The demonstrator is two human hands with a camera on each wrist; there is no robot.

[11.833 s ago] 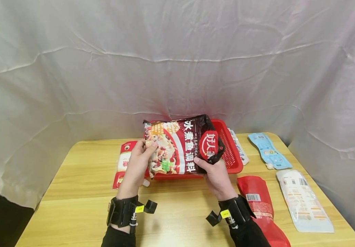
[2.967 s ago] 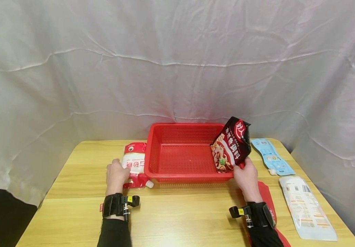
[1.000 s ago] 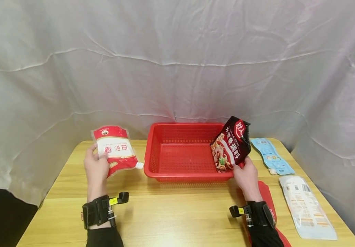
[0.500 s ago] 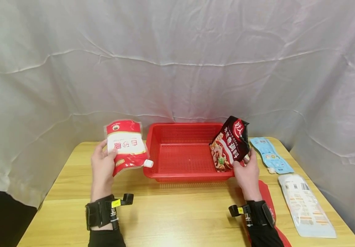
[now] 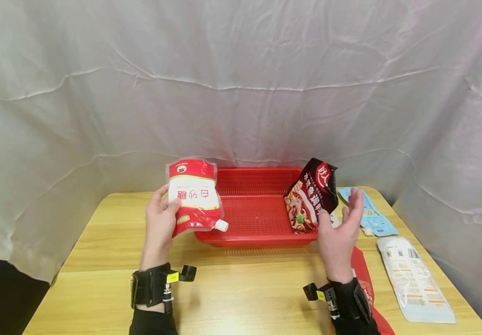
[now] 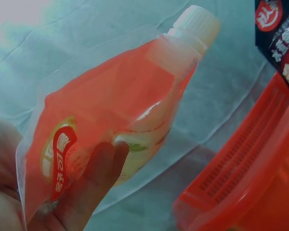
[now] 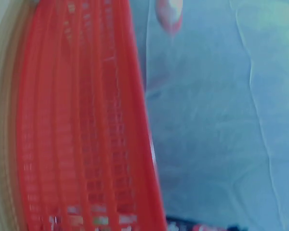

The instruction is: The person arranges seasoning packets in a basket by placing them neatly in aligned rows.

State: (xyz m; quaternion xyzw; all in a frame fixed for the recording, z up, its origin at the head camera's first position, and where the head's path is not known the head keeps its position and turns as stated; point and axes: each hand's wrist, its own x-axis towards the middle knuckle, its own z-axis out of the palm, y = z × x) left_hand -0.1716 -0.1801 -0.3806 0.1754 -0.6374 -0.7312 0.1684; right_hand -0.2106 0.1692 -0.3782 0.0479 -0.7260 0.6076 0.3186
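My left hand [image 5: 161, 221] pinches the left edge of a red and white spouted pouch of white sugar [image 5: 194, 190], raised over the left end of a red plastic basket [image 5: 257, 238]. Its white screw cap [image 6: 195, 26] points to the lower right in the head view. Inside the basket's right end, a black and red packet of fish seasoning [image 5: 312, 197] leans tilted against the wall. Just to the right of that packet is my right hand [image 5: 339, 246], fingers spread and holding nothing. The right wrist view shows mostly the basket's perforated side [image 7: 86, 120].
On the table's right side lie a blue spouted pouch [image 5: 376, 221] and a whitish printed pouch [image 5: 417, 279]. A red pouch [image 5: 362, 274] is partly covered by my right forearm. Behind the basket, a grey curtain [image 5: 241, 93] closes off the wooden table [image 5: 232, 288].
Both hands held the seasoning packet at first; it now leans in the basket, released by my right hand. My left hand has lifted the sugar pouch from the table and carried it right.
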